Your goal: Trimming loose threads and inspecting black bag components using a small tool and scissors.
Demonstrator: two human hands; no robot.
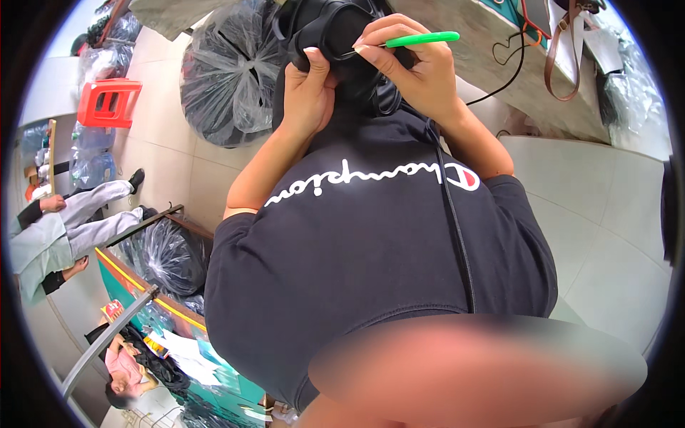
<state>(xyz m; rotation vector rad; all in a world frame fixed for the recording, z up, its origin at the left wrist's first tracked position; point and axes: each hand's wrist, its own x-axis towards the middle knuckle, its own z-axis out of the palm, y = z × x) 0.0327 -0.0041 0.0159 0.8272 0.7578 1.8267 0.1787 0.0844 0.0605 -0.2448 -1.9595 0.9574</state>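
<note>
At the top of the head view, a glossy black piece (325, 36) with thick rounded rims and loops lies between my two hands. My left hand (309, 96) grips its near left side, thumb up along the edge and fingers partly hidden behind it. In my right hand (421, 68) is a thin tool with a green handle (432, 39), pinched between thumb and fingers. Its narrow metal shaft points left and meets the black piece near my left thumb. What kind of article the black piece is, I cannot make out.
A bundle in clear plastic (232, 78) stands on the floor left of my hands. Beyond it is a red stool (107, 103). A worktable (542, 93) holds a brown strap (571, 64) at right. Another person's legs (100, 207) show at left; someone in pink (125, 371) is lower left.
</note>
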